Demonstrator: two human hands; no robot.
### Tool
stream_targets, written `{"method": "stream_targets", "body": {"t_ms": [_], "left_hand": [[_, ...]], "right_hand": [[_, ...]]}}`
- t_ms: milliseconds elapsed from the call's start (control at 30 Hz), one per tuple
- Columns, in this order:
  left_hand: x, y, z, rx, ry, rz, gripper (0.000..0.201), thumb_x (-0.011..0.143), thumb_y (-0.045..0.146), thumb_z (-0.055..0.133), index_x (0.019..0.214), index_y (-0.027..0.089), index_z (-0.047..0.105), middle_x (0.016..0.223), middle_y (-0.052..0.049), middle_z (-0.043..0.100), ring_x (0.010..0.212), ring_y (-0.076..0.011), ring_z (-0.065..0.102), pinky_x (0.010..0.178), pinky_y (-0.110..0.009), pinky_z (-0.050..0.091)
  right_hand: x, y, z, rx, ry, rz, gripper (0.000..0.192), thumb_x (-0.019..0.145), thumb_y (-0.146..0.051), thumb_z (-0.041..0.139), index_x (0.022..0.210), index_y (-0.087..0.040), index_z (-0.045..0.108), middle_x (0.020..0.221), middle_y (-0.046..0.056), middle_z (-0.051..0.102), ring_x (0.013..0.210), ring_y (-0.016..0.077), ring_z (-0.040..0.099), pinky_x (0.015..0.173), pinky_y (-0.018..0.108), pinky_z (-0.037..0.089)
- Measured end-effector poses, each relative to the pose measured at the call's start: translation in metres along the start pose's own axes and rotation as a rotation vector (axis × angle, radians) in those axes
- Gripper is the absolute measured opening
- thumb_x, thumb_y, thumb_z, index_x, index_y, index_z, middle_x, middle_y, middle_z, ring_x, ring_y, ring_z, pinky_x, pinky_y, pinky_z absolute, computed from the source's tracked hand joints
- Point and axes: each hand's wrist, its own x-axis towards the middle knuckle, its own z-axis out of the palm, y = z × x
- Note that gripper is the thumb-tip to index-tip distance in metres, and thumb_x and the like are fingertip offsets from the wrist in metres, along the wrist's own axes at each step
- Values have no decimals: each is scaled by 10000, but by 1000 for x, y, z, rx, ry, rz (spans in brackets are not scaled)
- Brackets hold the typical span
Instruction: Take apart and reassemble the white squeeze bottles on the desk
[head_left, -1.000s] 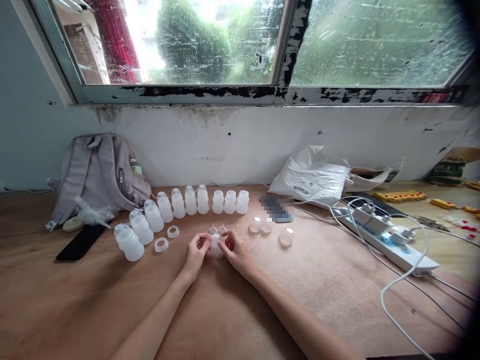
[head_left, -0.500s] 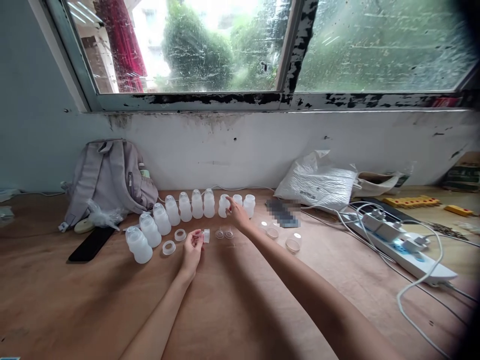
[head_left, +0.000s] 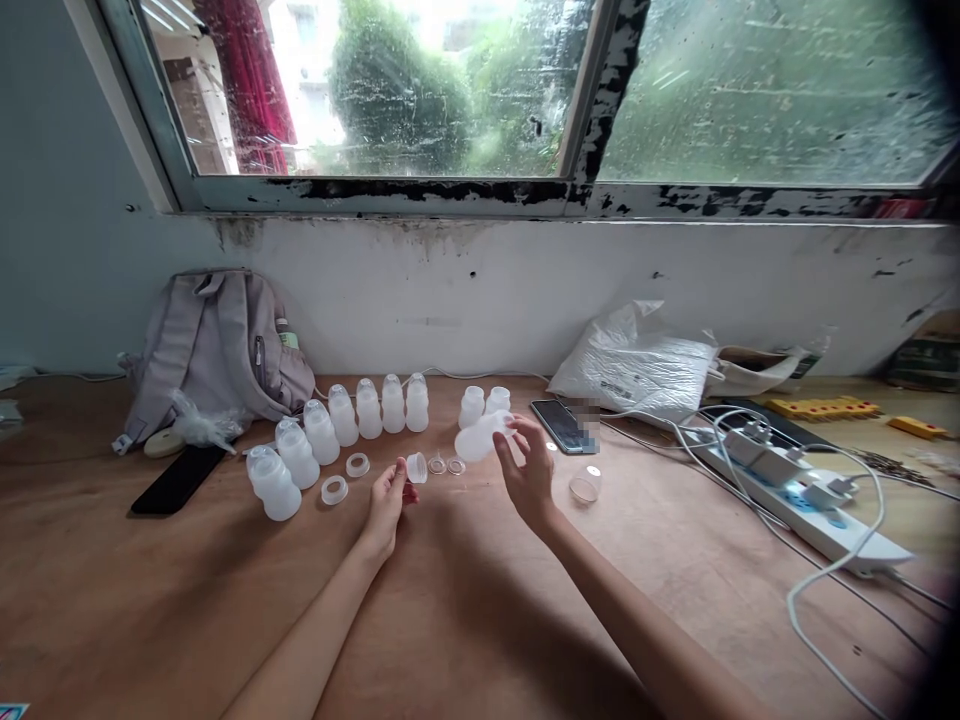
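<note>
My right hand (head_left: 527, 471) holds a small translucent white bottle (head_left: 478, 440) tilted on its side, just above the wooden table (head_left: 465, 600). A small clear cap (head_left: 417, 467) is pinched in the fingertips of my left hand (head_left: 387, 497). A curved row of capped white bottles (head_left: 345, 415) stands to the left; two uncapped bottles (head_left: 484, 402) stand behind the held one. Two white rings (head_left: 345, 477) lie near the left hand, and two tiny clear pieces (head_left: 446, 465) lie between my hands.
A grey backpack (head_left: 217, 350) leans on the wall at left, a black phone (head_left: 178, 479) in front of it. Another phone (head_left: 560, 424), a clear cup (head_left: 585, 485), a white plastic bag (head_left: 637, 365) and a power strip with cables (head_left: 802, 495) lie to the right.
My right hand reached out to the row of bottles, took one and brought it back toward me. My left hand kept the small cap and stayed in place.
</note>
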Motion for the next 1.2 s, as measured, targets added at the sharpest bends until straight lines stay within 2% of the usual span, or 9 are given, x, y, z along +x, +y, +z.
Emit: {"method": "stream_targets", "body": {"t_ms": [133, 267, 400, 500, 633, 867, 1033, 1200], "left_hand": [[-9, 5, 6, -24, -75, -89, 436, 649, 592, 536, 679, 160, 486, 608, 32, 461, 535, -77, 462, 546, -198, 404], [-14, 4, 11, -42, -113, -111, 419, 678, 572, 525, 718, 156, 502, 633, 23, 470, 525, -70, 450, 541, -199, 404], [-16, 1, 15, -58, -136, -123, 363, 709, 517, 535, 727, 156, 504, 632, 29, 473, 516, -58, 443, 536, -186, 399], [-17, 1, 16, -59, -137, -140, 335, 725, 492, 532, 737, 159, 493, 611, 36, 461, 504, -58, 441, 526, -186, 395], [-17, 2, 15, 0, -105, -118, 321, 714, 476, 552, 742, 163, 489, 585, 46, 451, 486, -60, 439, 499, -185, 386], [-14, 1, 11, 163, -75, -35, 314, 697, 463, 567, 762, 160, 518, 537, 44, 466, 472, -74, 440, 476, -186, 365], [-15, 2, 12, 204, -73, -29, 296, 709, 452, 560, 744, 161, 513, 521, 48, 454, 469, -72, 434, 471, -179, 354], [-15, 2, 12, 202, -77, -41, 306, 692, 459, 574, 721, 160, 515, 505, 45, 459, 465, -74, 430, 464, -177, 352]], "right_hand": [[-27, -5, -5, 4, -69, 10, 317, 775, -262, 520, 1064, -213, 401, 996, 78, 535, 930, 199, 537, 807, 372, 446], [-45, -4, 0, 8, -226, 2, 337, 764, -260, 532, 1073, -213, 407, 994, 78, 564, 910, 207, 555, 789, 355, 452], [-53, 0, 4, 32, -387, 9, 386, 770, -265, 531, 1124, -216, 385, 1057, 86, 550, 967, 209, 540, 813, 339, 447], [-57, 3, 5, 2, -508, -40, 481, 754, -251, 547, 1192, -224, 352, 1114, 90, 527, 1006, 221, 518, 844, 356, 428], [-57, 6, 4, -107, -597, -87, 514, 743, -193, 548, 1222, -270, 381, 1126, 71, 514, 1018, 226, 498, 854, 368, 410], [-51, 5, -2, -241, -621, -218, 544, 739, -119, 515, 1243, -264, 370, 1155, 67, 525, 1013, 231, 489, 843, 371, 374], [-49, 8, -4, -278, -578, -262, 497, 692, -75, 519, 1165, -183, 407, 1085, 87, 566, 971, 235, 496, 834, 376, 364], [-49, 7, -5, -273, -581, -280, 497, 662, -39, 523, 1129, -180, 426, 1091, 82, 564, 988, 237, 482, 847, 381, 355]]}}
